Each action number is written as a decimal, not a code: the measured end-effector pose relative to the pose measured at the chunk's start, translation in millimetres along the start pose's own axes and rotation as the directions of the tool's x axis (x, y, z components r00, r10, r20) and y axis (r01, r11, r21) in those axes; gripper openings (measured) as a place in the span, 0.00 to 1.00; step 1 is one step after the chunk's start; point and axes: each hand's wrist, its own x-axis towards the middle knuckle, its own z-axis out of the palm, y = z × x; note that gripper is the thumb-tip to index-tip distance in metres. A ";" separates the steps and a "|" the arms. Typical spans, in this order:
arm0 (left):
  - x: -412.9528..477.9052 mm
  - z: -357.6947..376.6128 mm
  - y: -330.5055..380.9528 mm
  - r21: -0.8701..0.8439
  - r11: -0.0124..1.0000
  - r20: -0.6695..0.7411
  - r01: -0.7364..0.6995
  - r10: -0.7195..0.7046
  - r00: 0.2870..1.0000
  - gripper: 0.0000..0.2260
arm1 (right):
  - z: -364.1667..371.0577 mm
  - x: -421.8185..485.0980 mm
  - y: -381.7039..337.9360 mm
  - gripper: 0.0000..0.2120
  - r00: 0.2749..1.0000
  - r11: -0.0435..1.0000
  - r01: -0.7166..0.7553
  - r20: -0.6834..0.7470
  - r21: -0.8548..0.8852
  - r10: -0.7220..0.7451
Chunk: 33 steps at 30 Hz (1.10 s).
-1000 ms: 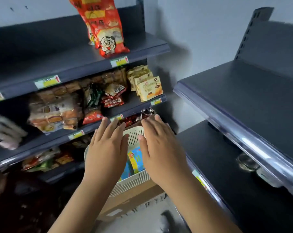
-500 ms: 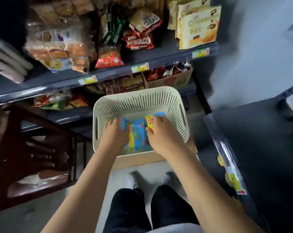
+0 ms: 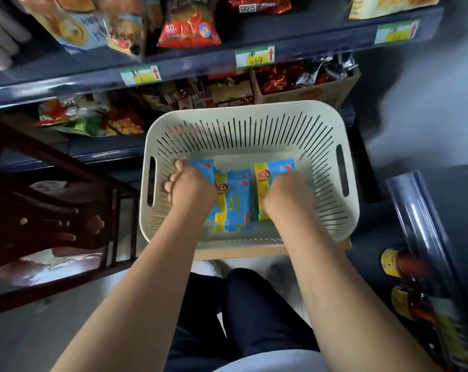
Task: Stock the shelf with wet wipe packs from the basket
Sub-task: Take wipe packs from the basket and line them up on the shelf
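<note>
**Both hands down in the basket**

Head view: You are looking straight down. The white basket (image 3: pixel 243 111) with slits in its walls is in the middle of the frame. It sits on a brown cardboard box (image 3: pixel 240 254).

Three wet wipe packs lie on the bottom of the basket. They are blue and yellow. The left pack (image 3: pixel 204 167) lies under your left hand (image 3: pixel 190 189). The middle pack (image 3: pixel 236 202) lies between your two hands and nothing touches it. The right pack (image 3: pixel 270 173) lies next to your right hand (image 3: pixel 283 189).

Your left hand is curled, and its fingers (image 3: pixel 171 185) wrap around the left side of the left pack. Your right hand reaches down at the right side of the right pack. Its fingers are hidden behind your wrist, so I cannot tell if it is gripping.

Across the top of the frame runs a dark snack shelf (image 3: pixel 200 69) with price tags (image 3: pixel 255 57) and a red snack bag (image 3: pixel 188 28). A second dark shelf (image 3: pixel 431 205) is at the right edge. Blurry bottles (image 3: pixel 404 264) stand in the lower right. A dark wooden chair (image 3: pixel 53 210) is on the left. Your legs (image 3: pixel 249 304) in dark trousers are at the bottom middle.
</note>
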 end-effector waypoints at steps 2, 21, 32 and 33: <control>2.0 2.3 -1.8 0.013 1.000 -0.082 -0.009 0.010 0.997 0.41 | 1.5 7.3 1.9 0.33 0.999 0.999 -0.032 -0.013 0.024 0.032; -123.2 -169.6 8.2 -0.948 0.272 -0.108 -0.168 0.220 0.969 0.02 | -150.1 -97.9 50.8 0.08 0.933 0.362 0.358 -0.312 0.861 -0.179; -213.8 -252.2 18.5 -0.994 0.040 -0.060 -0.098 0.555 0.829 0.04 | -224.0 -265.4 93.6 0.12 0.805 -0.034 0.593 -0.593 0.805 -0.005; -222.3 -255.2 18.9 -0.996 0.030 -0.054 -0.088 0.583 0.811 0.06 | -223.7 -278.1 96.8 0.11 0.777 -0.028 0.629 -0.628 0.777 0.042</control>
